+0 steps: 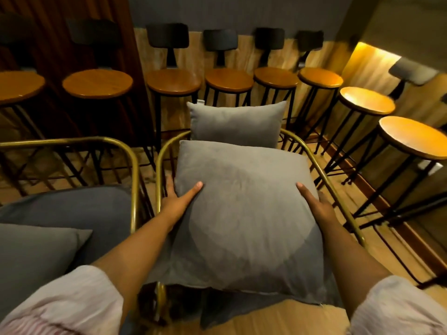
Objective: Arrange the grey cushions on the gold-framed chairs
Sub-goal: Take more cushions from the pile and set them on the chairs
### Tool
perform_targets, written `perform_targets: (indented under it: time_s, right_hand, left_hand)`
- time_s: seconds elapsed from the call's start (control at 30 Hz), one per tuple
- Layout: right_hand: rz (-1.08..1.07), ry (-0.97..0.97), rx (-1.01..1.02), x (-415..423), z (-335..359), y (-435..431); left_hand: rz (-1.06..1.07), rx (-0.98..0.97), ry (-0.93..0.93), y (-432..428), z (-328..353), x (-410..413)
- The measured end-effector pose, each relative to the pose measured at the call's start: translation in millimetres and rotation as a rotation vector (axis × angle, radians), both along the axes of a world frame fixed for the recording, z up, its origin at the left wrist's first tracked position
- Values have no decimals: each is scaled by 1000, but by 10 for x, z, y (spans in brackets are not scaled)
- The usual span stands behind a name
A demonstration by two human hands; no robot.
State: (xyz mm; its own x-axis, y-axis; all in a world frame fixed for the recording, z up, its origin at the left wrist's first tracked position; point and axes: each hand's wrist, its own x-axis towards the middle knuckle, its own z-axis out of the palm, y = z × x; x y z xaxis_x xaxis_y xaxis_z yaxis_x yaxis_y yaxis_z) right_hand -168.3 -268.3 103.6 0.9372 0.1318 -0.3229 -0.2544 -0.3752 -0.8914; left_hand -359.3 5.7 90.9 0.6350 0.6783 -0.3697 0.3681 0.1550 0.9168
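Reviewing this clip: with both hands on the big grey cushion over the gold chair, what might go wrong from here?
1. The big cushion overhangs the chair's front edge; if the left hand and right hand let go now, it may slide to the floor.
2. Pushing it back could topple the small cushion standing upright against the backrest.
3. Fingers lie close to the gold frame and could get pinched.

matt grey cloth cushion [246, 209], shiny gold metal chair frame [158, 170], glossy wooden stools [174, 81].
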Motion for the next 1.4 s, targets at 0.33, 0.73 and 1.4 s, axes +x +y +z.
perform_targets:
  time_s: [0.33,0.73,1.4]
  right_hand:
    - [472,201,-673,289,-693,12]
    - [442,-491,-815,-137,-907,97]
    - [869,-620,-327,-3059,-590,3194]
  left_hand:
    - [-731,344,590,-599,-671,815]
    - [-803,458,593,-545,-661,643]
    - [-154,635,425,1704,-236,-3113]
